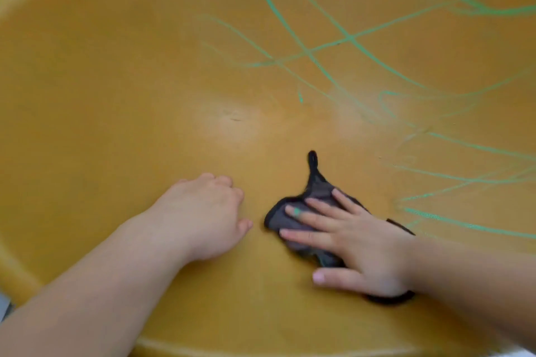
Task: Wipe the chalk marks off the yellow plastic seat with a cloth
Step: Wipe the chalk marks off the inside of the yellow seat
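The right hand (pixel 356 243) lies flat with its fingers spread wide and straight, pressing the dark cloth (pixel 317 187) against the seat rather than gripping it. That probably spreads the pressure over more fabric for rubbing. One fingertip (pixel 296 211) carries a green smudge. A twisted corner of the cloth sticks out at 12 o'clock from the hand.

At 9 o'clock, just beside the cloth but not touching it, the left hand (pixel 203 211) rests on the plastic with its fingers loosely bent, holding nothing; it looks like a brace for leaning in.

The yellow plastic seat (pixel 116 81) curves up all around. The green chalk marks (pixel 351 38) run from 12 to 3 o'clock of the right hand, so most of the wiping seems still ahead, up and to the right.
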The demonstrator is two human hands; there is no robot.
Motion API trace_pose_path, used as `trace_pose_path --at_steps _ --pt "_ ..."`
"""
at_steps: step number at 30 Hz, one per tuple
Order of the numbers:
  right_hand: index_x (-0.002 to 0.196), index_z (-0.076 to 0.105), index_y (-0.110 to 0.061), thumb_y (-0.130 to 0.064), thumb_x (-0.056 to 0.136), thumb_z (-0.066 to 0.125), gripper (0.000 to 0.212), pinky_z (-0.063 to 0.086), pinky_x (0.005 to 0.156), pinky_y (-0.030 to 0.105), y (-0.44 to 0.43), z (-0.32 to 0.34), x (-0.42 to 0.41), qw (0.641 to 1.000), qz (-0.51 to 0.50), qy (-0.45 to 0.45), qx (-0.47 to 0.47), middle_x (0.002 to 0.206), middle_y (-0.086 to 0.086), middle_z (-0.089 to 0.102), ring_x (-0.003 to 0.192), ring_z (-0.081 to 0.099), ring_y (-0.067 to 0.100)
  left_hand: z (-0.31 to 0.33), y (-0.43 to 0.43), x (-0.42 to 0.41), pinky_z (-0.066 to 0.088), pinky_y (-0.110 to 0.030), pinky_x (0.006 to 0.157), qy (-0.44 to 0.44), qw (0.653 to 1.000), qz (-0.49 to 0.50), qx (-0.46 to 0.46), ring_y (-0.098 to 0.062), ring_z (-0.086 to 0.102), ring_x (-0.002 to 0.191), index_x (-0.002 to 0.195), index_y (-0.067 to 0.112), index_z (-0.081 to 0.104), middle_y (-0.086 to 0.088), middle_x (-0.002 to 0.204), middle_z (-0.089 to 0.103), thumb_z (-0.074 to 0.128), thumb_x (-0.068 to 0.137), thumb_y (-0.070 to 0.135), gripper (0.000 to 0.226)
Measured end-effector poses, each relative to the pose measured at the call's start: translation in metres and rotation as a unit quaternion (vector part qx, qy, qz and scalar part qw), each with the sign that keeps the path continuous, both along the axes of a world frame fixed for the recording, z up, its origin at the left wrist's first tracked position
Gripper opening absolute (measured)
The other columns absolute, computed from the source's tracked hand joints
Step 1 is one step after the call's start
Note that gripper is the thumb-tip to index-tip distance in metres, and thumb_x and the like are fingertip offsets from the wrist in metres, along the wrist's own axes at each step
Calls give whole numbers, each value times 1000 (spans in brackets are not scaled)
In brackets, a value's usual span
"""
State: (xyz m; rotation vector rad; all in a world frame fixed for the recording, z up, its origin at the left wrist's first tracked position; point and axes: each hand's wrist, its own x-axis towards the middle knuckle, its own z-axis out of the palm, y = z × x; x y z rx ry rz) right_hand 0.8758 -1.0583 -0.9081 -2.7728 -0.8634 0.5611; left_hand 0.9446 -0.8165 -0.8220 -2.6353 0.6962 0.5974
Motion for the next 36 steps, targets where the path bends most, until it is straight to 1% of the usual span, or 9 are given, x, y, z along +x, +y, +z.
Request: trace_pose_path --at_steps 4,6,11,15,22,26,31,34,36 --pt "155 -9 -56 -89 77 -11 85 -13 123 58 -38 -19 74 960 -261 -68 -71 169 -11 -20 155 -22 25 2 1 -2 42 -42 106 5 1000 -7 3 -21 41 132 136 27 49 4 143 45 36 94 65 58" --pt "159 -8 -46 -87 80 -8 90 -11 122 61 -22 -23 85 950 -300 -53 -67 169 -5 -21 154 -24 31 0 3 -2 41 -42 106 0 1000 -14 8 -21 42 132 136 27 49 4 143 45 36 93 66 59" --pt "159 -14 -40 -82 87 1 85 -16 123 54 39 -4 5 999 -44 -8 -8 167 -7 -26 152 -31 27 -2 5 -2 41 -41 105 -22 999 -33 0 -22 45 128 132 27 52 4 140 48 34 95 62 53" --pt "158 -8 -50 -76 96 18 72 -24 120 39 18 13 -35 993 89 64 39 166 -21 -22 151 -31 9 -3 5 -5 43 -42 104 -16 999 -43 -14 -21 46 127 134 28 50 5 137 48 33 95 61 53" --pt "159 -3 -50 -92 80 0 89 -8 126 52 -37 -20 57 975 -202 -60 -69 169 -15 -15 157 -17 20 -8 7 -4 42 -41 106 0 998 -56 -8 -22 46 129 138 27 48 5 141 48 36 93 65 59" --pt "161 -9 -39 -89 77 -3 98 -9 125 54 5 -12 17 985 -153 -39 -68 170 -7 -19 156 -20 28 -10 7 -2 41 -41 107 4 998 -64 -8 -24 46 129 139 26 48 3 143 47 37 94 63 59" --pt "157 -9 -51 -82 89 8 77 -21 121 38 12 13 -55 997 45 56 9 167 -20 -20 152 -29 11 -9 7 -2 42 -41 106 5 998 -70 -1 -26 47 128 138 26 48 2 142 48 36 99 49 46" --pt "156 -1 -55 -85 86 0 76 -9 126 44 -18 0 -8 999 -45 -4 -27 168 -19 -13 157 -12 15 -9 6 0 48 -41 99 -20 997 -79 0 -27 52 122 130 26 52 0 135 52 39 98 33 35" --pt "157 -6 -52 -86 82 -6 83 -9 126 47 -22 -9 25 986 -152 -30 -60 168 -17 -16 157 -15 19 -7 6 0 50 -41 96 -42 996 -81 10 -27 53 120 128 26 54 -1 133 53 40 97 26 34"
